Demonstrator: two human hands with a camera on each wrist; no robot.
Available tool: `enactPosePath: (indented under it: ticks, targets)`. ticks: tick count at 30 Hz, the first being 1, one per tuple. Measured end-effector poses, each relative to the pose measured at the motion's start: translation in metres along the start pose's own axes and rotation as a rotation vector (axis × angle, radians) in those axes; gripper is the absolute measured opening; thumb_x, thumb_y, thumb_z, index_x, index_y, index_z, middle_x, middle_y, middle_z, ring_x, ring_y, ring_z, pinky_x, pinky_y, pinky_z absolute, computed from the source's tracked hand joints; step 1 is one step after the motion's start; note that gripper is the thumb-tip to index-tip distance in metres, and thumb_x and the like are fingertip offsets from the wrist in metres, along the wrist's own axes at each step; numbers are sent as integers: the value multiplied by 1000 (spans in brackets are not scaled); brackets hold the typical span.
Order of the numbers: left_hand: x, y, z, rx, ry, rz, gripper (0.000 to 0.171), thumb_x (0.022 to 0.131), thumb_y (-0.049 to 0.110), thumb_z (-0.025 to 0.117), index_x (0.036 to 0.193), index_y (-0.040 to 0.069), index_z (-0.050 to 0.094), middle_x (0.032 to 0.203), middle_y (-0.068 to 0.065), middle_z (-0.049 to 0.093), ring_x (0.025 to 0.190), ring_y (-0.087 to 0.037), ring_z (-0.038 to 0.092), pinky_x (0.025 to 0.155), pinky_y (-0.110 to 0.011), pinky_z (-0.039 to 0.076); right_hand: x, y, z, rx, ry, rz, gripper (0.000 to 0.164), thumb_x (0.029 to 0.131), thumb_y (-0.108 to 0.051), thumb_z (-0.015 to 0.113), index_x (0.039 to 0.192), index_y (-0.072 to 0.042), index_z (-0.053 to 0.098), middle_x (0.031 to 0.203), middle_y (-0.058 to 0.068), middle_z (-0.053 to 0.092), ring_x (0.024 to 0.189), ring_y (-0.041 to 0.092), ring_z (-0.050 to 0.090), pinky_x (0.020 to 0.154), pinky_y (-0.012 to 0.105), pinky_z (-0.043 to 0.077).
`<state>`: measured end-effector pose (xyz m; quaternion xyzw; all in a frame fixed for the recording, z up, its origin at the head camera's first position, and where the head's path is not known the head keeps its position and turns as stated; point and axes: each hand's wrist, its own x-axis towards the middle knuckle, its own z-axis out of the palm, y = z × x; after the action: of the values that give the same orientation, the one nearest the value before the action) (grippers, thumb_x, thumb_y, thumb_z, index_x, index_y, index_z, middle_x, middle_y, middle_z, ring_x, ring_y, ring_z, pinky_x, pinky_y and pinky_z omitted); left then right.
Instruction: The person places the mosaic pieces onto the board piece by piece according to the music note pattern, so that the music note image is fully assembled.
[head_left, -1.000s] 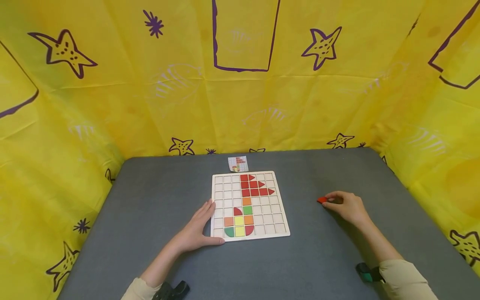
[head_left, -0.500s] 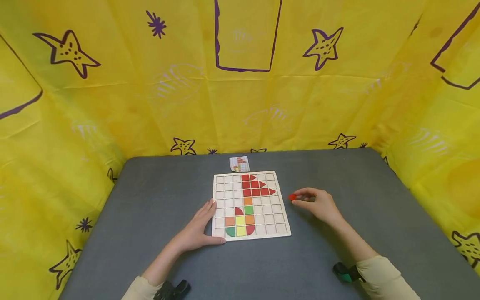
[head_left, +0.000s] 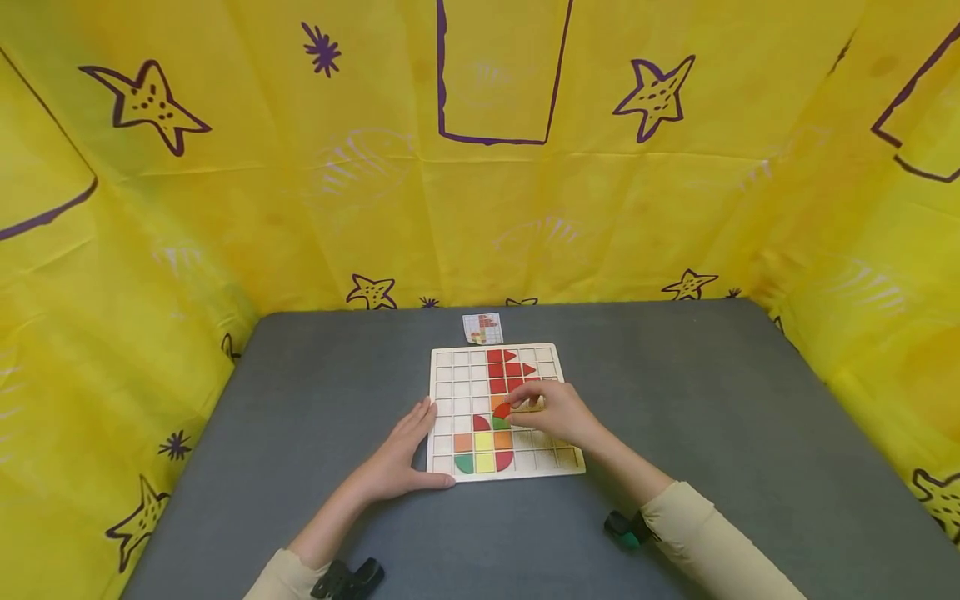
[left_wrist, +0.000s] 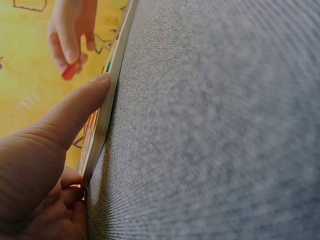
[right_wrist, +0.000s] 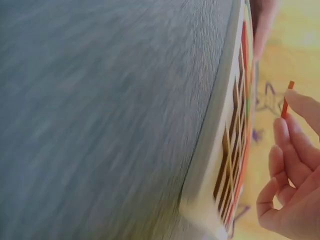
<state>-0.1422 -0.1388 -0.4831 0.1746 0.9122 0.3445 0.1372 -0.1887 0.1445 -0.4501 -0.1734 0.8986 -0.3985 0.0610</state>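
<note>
A pale wooden grid board (head_left: 459, 390) lies on the table, with red, orange, yellow and green tiles set in some of its cells. My left hand (head_left: 392, 461) rests at its near left corner, fingers along the left side and thumb on the near edge (left_wrist: 103, 100). Over the board, my right hand (head_left: 561, 415) pinches a thin red tile (head_left: 502, 410) between thumb and fingertips. The tile looks to have a curved side and covers part of a green tile (head_left: 501, 423) in the head view. The right wrist view shows the red tile (right_wrist: 287, 100) edge-on, above the board.
A small printed card (head_left: 483, 328) with a coloured grid pattern lies just beyond the board. The grey table (head_left: 322, 383) is bordered by yellow patterned cloth (head_left: 337, 217) at the back and sides.
My right hand has moved left from the table's right part to over the board, carrying the red tile. My left hand has stayed at the board's corner.
</note>
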Motion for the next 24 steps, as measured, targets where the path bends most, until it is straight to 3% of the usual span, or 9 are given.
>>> enactPosePath:
  ticks: [8,16,24]
  targets:
    - [0,0,-1,-9,-13,-6,113,68,53,79,152,9,17,161,-8,8,147,-31,7,111,-59,21,23,-13,29,-96,-135,-96,20,76,-34,80,92,-24,73,81,-17,67,78,8,57,74,25,46]
    - [1,1,-1,-9,-8,-5,113,68,53,79,152,9,18,161,-8,9,148,-30,7,111,-59,21,33,-28,40,-209,-159,-159,20,77,-28,79,94,-19,74,90,-10,70,87,11,54,82,32,43]
    - [-1,2,-2,-18,-8,-6,112,67,51,80,152,8,19,160,-8,9,148,-30,7,111,-59,20,37,-29,45,-243,-174,-198,18,80,-27,76,96,-20,75,95,-10,71,95,10,57,91,34,42]
